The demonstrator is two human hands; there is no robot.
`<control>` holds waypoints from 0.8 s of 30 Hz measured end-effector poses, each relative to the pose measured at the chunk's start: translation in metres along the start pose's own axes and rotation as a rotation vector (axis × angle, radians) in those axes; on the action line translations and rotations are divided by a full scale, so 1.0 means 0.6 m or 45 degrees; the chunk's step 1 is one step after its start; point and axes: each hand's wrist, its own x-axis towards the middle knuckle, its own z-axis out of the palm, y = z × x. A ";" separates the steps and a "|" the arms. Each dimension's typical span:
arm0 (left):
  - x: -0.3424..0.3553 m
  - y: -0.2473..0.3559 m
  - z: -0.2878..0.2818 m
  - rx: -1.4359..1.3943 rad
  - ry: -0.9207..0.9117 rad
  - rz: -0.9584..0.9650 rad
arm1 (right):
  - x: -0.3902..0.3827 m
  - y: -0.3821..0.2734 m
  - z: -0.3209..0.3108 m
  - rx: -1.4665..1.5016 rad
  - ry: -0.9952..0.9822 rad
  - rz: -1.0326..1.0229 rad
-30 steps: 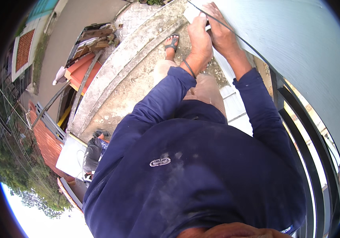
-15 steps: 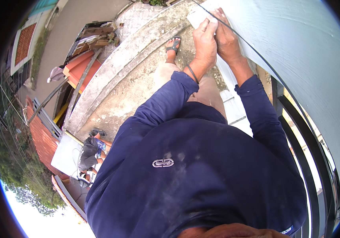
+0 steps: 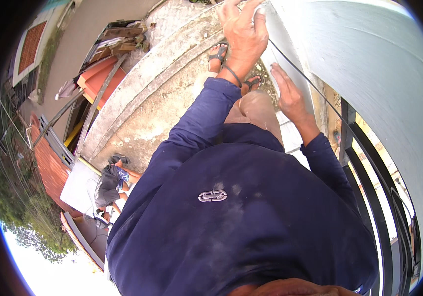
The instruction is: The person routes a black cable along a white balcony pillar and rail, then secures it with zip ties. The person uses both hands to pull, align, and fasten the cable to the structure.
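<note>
My left hand (image 3: 245,35) is raised at the top of the view, beside the corner of a white wall (image 3: 290,44). Its fingers are bent and apart, with some tips cut off by the frame; the thumb tip looks whitish. Nothing shows in its grasp. Lower and to the right, my right hand (image 3: 291,98) has its fingers stretched out flat, along the wall's narrow side, holding nothing. A thin black cable (image 3: 315,88) slants across the wall and passes out of sight behind my left hand.
Dark metal railings (image 3: 367,197) stand close on my right. My sandalled feet (image 3: 218,55) are on a rough concrete ledge (image 3: 142,106) with a raised rim. Down to the left, another person (image 3: 109,186) bends over beside an orange structure (image 3: 102,81) and stacked wood (image 3: 120,39).
My hands were together at a small white flat piece by the wall; now they are apart. The left has moved up and left, the right down. The white piece no longer shows.
</note>
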 end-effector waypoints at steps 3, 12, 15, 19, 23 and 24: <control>0.042 -0.033 0.017 0.191 -0.181 0.404 | -0.111 -0.031 0.001 0.104 -0.161 0.174; 0.127 -0.102 0.062 -0.150 -0.634 0.225 | -0.187 -0.013 0.012 0.149 -0.065 0.545; 0.134 -0.092 0.058 -0.014 -0.663 0.277 | -0.195 -0.005 0.011 0.125 -0.054 0.554; 0.131 -0.093 0.059 -0.122 -0.619 0.317 | -0.197 -0.008 0.013 0.134 -0.006 0.553; 0.098 -0.094 0.067 -0.103 -0.429 0.340 | -0.199 -0.019 0.016 0.195 0.025 0.585; 0.088 -0.091 0.069 -0.142 -0.328 0.368 | -0.201 -0.022 0.017 0.211 0.037 0.591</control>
